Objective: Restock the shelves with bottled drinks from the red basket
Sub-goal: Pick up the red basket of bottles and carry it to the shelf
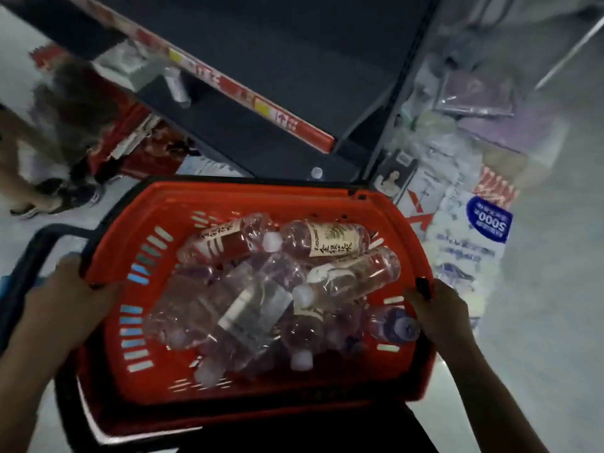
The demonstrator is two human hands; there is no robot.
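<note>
Gripping the red basket (248,194) by its two short sides, the person holds it level in front of the body. The left hand (70,289) curls over the basket's left rim, fingers wrapped on the edge. The right hand (439,308) clasps the right rim, thumb on top beside a black hinge piece.

Inside the basket, clear bottled drinks (255,302) lie piled on their sides, caps pointing different ways. Two with beige labels (327,238) sit toward the far edge. One with a blue cap (403,328) lies at the right wall, just beside the right hand. The basket's black handle (42,237) hangs folded out past the left rim.

Beyond the far rim stand dark shelves (294,60) with a red price strip (228,86) along the front edge. A single bottle (176,85) lies on its side on a lower shelf, toward that shelf's left end.

To the right of the shelves is a heap of white and purple packaged goods (470,230). At far left, another person's legs and shoes (49,197) stand on the pale floor, blurred.
</note>
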